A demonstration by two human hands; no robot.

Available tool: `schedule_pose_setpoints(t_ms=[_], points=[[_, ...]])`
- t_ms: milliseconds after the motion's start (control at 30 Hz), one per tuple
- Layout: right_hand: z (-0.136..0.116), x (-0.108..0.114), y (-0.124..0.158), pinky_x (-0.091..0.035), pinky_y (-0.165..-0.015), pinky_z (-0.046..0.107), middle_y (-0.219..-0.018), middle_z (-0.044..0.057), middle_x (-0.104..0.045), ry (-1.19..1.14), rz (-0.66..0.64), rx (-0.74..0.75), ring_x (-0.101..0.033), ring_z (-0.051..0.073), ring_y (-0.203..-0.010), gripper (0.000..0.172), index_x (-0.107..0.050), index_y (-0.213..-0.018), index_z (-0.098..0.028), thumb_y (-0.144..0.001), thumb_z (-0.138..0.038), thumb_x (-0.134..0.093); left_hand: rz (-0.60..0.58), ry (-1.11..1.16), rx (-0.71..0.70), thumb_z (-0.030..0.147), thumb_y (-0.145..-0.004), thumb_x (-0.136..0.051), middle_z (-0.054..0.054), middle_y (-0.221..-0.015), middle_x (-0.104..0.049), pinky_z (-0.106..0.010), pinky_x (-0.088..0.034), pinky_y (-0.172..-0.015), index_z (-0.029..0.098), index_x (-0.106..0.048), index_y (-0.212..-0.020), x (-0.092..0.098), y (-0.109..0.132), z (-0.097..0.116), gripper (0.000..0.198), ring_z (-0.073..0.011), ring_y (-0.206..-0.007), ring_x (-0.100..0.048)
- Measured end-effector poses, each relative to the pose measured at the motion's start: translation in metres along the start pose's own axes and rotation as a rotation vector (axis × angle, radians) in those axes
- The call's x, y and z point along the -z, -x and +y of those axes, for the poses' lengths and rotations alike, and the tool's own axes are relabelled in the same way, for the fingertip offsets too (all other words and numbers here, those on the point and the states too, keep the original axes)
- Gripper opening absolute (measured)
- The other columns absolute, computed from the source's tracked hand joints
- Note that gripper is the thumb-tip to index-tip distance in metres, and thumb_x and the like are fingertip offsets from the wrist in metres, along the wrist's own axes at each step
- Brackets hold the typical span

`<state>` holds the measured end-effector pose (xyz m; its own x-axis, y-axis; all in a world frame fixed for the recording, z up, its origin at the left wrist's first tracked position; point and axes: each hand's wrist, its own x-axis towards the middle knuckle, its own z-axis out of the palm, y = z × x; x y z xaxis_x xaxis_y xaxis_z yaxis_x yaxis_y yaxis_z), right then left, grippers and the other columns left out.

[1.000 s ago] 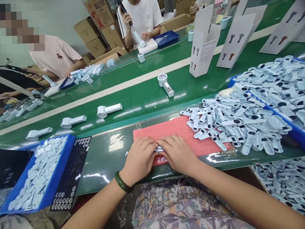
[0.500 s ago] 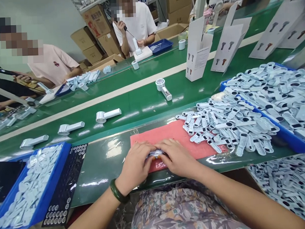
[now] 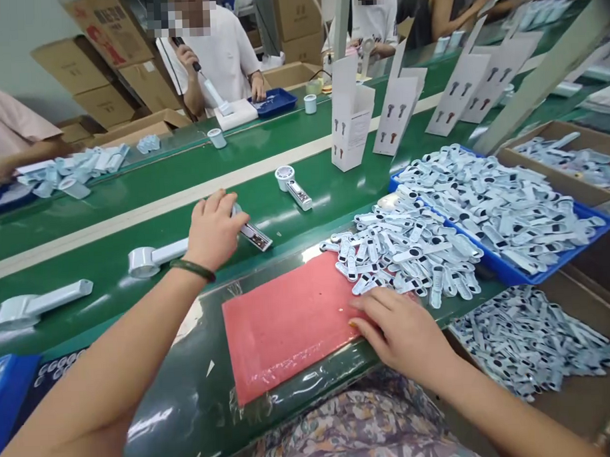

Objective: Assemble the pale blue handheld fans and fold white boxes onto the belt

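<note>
My left hand is over the green belt, its fingers closed around a handheld fan. Most of that fan is hidden by the hand; its handle sticks out to the right, with dark and metallic inner parts showing. My right hand rests at the right part of the red mat, fingers bent and thumb apart, with nothing visible between them. Just beyond it lies a heap of pale blue handle covers with dark oval spots. Another handheld fan with an exposed handle lies farther along the belt.
Two more fans, a nearer one and one by my left forearm, lie on the belt. White boxes stand at the back. A blue tray and a carton of covers are at right. Co-workers sit opposite.
Both hands were together on a pale piece over the red mat. My left hand has moved forward and left to a fan on the belt; my right hand has shifted right. The view has turned right.
</note>
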<state>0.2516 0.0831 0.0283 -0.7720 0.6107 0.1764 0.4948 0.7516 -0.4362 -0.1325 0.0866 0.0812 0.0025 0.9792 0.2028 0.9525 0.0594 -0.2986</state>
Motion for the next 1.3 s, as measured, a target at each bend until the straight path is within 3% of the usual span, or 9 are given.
schedule_pose_setpoints(t_ms=[100,233,367,467,600,767,933,1100,1300], points=[[0.002,-0.005,-0.002,-0.046,-0.081,0.039,-0.104,0.009,-0.063,0.105,0.066,-0.082,-0.059,0.025,-0.096,0.021,-0.065,-0.114,-0.021,-0.104,-0.025,-0.047,-0.04,0.036,0.095,0.018,-0.099,-0.039,-0.016,-0.155,-0.038,-0.067,-0.024,-0.115,0.019,-0.074,-0.109,-0.027,-0.041,-0.018,0.036,-0.042,-0.147,-0.027],[0.012,-0.005,-0.013,-0.043,-0.078,0.04,-0.11,0.01,-0.061,0.377,0.089,-0.074,-0.055,0.028,-0.093,0.025,-0.066,-0.12,-0.025,-0.097,-0.02,-0.06,-0.141,0.126,0.148,0.011,-0.093,-0.038,-0.017,-0.152,-0.044,-0.055,-0.043,-0.107,0.024,-0.061,-0.137,-0.052,-0.057,-0.029,0.052,-0.0378,-0.139,-0.043],[0.018,-0.013,-0.024,-0.041,-0.076,0.04,-0.115,0.009,-0.062,0.44,0.107,0.056,-0.054,0.029,-0.094,0.031,-0.067,-0.118,-0.027,-0.089,-0.017,-0.072,-0.197,0.136,0.199,0.02,-0.095,-0.044,-0.014,-0.162,-0.031,-0.05,-0.036,-0.117,0.026,-0.033,-0.156,-0.054,-0.016,-0.061,0.063,-0.0312,-0.148,-0.033],[0.021,-0.016,-0.032,-0.04,-0.076,0.041,-0.11,0.007,-0.064,0.362,0.125,0.123,-0.056,0.028,-0.094,0.022,-0.065,-0.114,-0.024,-0.093,-0.018,-0.067,-0.297,0.085,0.332,0.047,-0.098,-0.049,-0.022,-0.152,-0.045,-0.075,-0.03,-0.108,0.017,-0.047,-0.148,-0.042,0.037,-0.099,0.058,-0.0471,-0.143,-0.032],[0.009,-0.013,-0.042,-0.045,-0.083,0.036,-0.113,0.005,-0.061,-0.06,0.211,0.112,-0.06,0.021,-0.1,0.015,-0.061,-0.114,-0.024,-0.1,-0.02,-0.056,-0.388,0.086,0.384,0.046,-0.098,-0.051,-0.019,-0.129,-0.061,-0.061,-0.048,-0.097,0.014,-0.058,-0.135,-0.023,0.093,-0.124,0.049,-0.0439,-0.123,-0.049],[-0.031,-0.03,-0.044,-0.049,-0.084,0.032,-0.099,0.001,-0.063,-0.6,0.019,0.014,-0.062,0.017,-0.092,0.011,-0.06,-0.104,-0.025,-0.097,-0.016,-0.058,-0.334,0.084,0.422,0.042,-0.094,-0.053,-0.018,-0.126,-0.055,-0.054,-0.043,-0.104,0.016,-0.057,-0.135,-0.022,0.105,-0.117,0.048,-0.0419,-0.123,-0.047],[-0.041,-0.045,-0.029,-0.048,-0.082,0.041,-0.103,0.006,-0.062,-0.366,-0.087,0.097,-0.058,0.024,-0.095,0.008,-0.062,-0.102,-0.02,-0.098,-0.018,-0.055,-0.362,0.173,0.574,0.044,-0.085,-0.063,-0.019,-0.112,-0.064,-0.047,-0.054,-0.087,0.009,-0.062,-0.12,-0.032,0.097,-0.12,0.049,-0.0367,-0.101,-0.063],[-0.025,-0.033,-0.017,-0.045,-0.076,0.04,-0.096,0.007,-0.061,-0.117,-0.056,0.115,-0.055,0.026,-0.088,0.009,-0.065,-0.099,-0.019,-0.099,-0.022,-0.056,-0.242,0.206,0.461,0.037,-0.086,-0.06,-0.015,-0.113,-0.06,-0.048,-0.048,-0.099,0.013,-0.059,-0.13,-0.006,0.11,-0.079,0.051,-0.0356,-0.111,-0.058],[-0.035,-0.014,-0.018,-0.044,-0.076,0.033,-0.097,0.002,-0.065,-0.285,0.155,0.22,-0.058,0.02,-0.089,0.01,-0.063,-0.107,-0.022,-0.1,-0.022,-0.056,0.011,0.481,0.021,0.027,-0.096,-0.057,-0.012,-0.114,-0.058,-0.043,-0.049,-0.091,0.017,-0.061,-0.122,0.046,0.136,0.05,0.028,-0.0285,-0.105,-0.054]])
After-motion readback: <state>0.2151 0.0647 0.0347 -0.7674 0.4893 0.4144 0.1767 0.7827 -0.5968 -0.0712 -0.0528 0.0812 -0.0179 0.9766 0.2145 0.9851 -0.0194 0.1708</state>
